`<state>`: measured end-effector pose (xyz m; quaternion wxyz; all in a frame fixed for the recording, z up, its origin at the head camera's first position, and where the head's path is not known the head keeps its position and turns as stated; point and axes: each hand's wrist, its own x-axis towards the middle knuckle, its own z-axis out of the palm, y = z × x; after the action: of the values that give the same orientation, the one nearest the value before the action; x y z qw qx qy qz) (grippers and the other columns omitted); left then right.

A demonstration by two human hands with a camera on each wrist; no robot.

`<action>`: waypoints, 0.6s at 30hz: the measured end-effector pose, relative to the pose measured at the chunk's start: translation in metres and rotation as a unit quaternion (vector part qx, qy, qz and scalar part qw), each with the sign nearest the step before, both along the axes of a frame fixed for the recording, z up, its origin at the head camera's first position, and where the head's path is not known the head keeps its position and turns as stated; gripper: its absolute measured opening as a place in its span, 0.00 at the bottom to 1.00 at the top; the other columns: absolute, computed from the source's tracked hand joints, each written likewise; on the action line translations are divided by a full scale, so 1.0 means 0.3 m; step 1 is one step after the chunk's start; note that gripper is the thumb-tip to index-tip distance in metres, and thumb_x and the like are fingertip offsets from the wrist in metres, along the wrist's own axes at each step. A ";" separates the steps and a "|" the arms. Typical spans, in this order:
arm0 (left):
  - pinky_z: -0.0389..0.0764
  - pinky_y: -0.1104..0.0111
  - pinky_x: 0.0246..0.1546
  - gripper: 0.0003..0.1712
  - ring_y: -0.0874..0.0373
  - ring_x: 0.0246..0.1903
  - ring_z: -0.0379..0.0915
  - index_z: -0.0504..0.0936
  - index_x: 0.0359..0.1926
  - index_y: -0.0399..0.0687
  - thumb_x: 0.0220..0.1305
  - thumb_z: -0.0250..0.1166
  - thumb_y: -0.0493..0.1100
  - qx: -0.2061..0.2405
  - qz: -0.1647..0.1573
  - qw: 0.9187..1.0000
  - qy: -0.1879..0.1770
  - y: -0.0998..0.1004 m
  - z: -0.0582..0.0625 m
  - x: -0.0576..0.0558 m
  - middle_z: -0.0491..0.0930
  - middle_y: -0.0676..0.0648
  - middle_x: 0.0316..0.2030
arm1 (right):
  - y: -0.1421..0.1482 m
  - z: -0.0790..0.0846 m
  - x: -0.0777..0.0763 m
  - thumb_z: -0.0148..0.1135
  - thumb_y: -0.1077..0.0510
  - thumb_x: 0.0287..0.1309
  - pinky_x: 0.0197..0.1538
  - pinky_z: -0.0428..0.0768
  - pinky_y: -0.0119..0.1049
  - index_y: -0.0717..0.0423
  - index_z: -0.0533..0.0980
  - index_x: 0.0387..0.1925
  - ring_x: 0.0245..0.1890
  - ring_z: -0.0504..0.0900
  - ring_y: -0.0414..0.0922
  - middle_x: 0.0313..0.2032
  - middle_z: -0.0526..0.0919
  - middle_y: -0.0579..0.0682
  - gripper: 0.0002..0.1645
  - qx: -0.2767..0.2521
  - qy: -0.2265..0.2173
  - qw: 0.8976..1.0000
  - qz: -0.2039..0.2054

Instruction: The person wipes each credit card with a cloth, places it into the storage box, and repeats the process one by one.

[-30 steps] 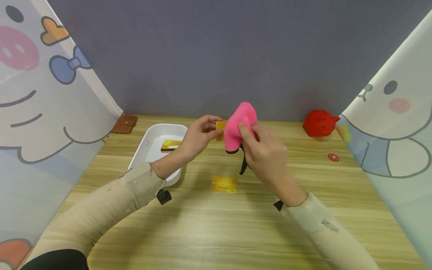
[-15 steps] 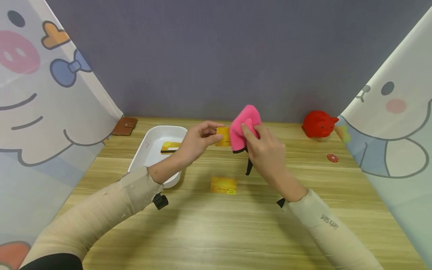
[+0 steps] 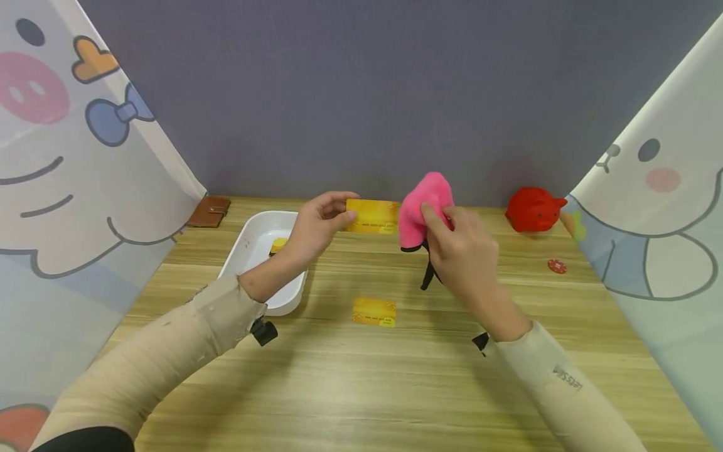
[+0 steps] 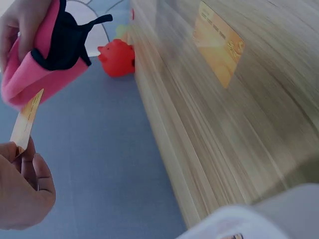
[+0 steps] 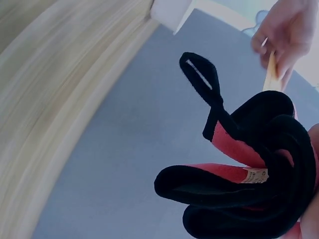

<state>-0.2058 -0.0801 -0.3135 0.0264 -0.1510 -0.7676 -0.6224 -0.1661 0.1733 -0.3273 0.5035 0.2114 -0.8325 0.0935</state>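
Note:
My left hand point(image 3: 319, 226) pinches a yellow bank card point(image 3: 373, 216) by its left end, raised over the table with its printed face showing. Just to the right, my right hand point(image 3: 465, 254) grips a bunched pink cloth point(image 3: 420, 210) with black trim and a hanging loop. The cloth's left edge comes right up to the card's free end. From the right wrist view, the cloth's black-edged folds point(image 5: 224, 194) show, with a small label between them. A second yellow card point(image 3: 374, 312) lies flat on the table below the hands.
A white tray point(image 3: 233, 260) with a yellow card point(image 3: 278, 245) in it stands on the left, partly behind my left forearm. At the back left is a brown wallet point(image 3: 209, 211). A red piggy bank point(image 3: 535, 209) and a red poker chip point(image 3: 557, 266) are on the right.
The cloth and my right hand have moved right, while my left hand has shifted left. The held card, mostly covered by the cloth before, now shows nearly its whole face.

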 end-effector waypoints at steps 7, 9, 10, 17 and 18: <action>0.77 0.71 0.35 0.19 0.57 0.36 0.82 0.80 0.58 0.46 0.67 0.67 0.36 0.006 0.014 1.000 0.008 0.064 0.006 0.008 0.83 0.44 0.39 | -0.071 0.030 0.035 0.58 0.60 0.68 0.26 0.82 0.49 0.51 0.84 0.47 0.29 0.80 0.58 0.36 0.83 0.60 0.12 0.019 0.054 0.998 0.032; 0.75 0.72 0.34 0.18 0.55 0.36 0.82 0.80 0.57 0.44 0.67 0.67 0.36 0.008 0.010 1.000 0.011 0.078 0.005 0.011 0.84 0.42 0.40 | -0.088 0.035 0.037 0.59 0.60 0.67 0.27 0.83 0.49 0.51 0.83 0.48 0.29 0.80 0.58 0.36 0.83 0.60 0.12 0.023 0.057 0.998 0.031; 0.76 0.71 0.35 0.18 0.54 0.36 0.82 0.80 0.57 0.44 0.67 0.66 0.35 0.011 0.006 1.000 0.013 0.085 0.004 0.014 0.84 0.41 0.41 | -0.094 0.036 0.036 0.59 0.60 0.67 0.28 0.83 0.48 0.51 0.83 0.48 0.29 0.80 0.57 0.36 0.83 0.60 0.12 0.025 0.055 0.998 0.029; 0.81 0.68 0.43 0.17 0.53 0.38 0.81 0.80 0.56 0.39 0.66 0.65 0.32 0.016 -0.027 0.999 0.022 0.117 0.000 0.037 0.85 0.37 0.43 | -0.109 0.017 0.019 0.62 0.62 0.64 0.25 0.82 0.45 0.51 0.83 0.50 0.29 0.80 0.56 0.36 0.82 0.59 0.14 0.044 0.017 0.998 0.030; 0.80 0.70 0.41 0.17 0.53 0.38 0.81 0.80 0.56 0.40 0.66 0.65 0.32 0.014 -0.029 0.999 0.021 0.117 -0.001 0.039 0.85 0.37 0.42 | -0.105 0.012 0.015 0.62 0.63 0.64 0.24 0.82 0.46 0.51 0.83 0.50 0.29 0.80 0.55 0.36 0.82 0.59 0.14 0.044 0.011 0.999 0.028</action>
<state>-0.1940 -0.0449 -0.3138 0.0268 -0.1861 -0.7532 -0.6304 -0.1617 0.1417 -0.3236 0.4997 0.2579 -0.8241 0.0682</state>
